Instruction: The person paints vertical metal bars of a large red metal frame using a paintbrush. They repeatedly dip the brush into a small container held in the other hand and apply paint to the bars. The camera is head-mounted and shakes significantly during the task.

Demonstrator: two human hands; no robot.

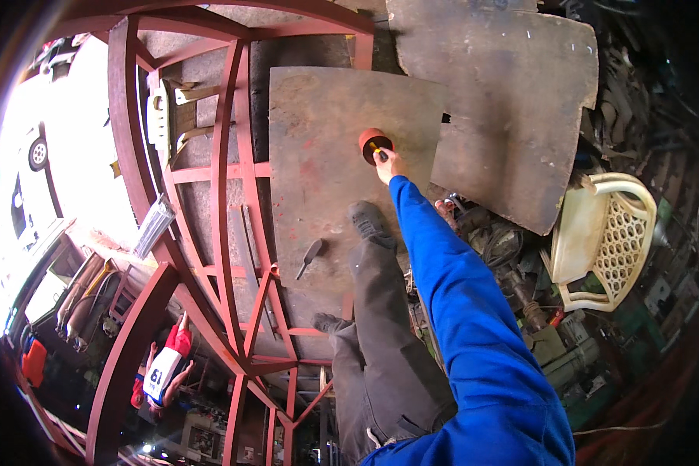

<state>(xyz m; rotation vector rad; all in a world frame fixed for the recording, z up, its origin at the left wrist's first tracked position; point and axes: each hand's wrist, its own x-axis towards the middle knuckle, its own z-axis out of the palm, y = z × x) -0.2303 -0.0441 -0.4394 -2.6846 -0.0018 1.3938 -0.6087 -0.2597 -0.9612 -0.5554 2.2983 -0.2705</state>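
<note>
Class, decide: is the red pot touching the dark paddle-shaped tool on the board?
Apart: the head view shows brown board between the red pot and the dark paddle-shaped tool.

Worn brown sheet [322, 116], reddish stains [309, 172], dark paddle-shaped tool [312, 253] on it, grey shoe [367, 219]

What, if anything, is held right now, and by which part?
The right hand seems to hold a yellow-and-black tool by its dark near end, at the red pot. Left hand out of view.
</note>
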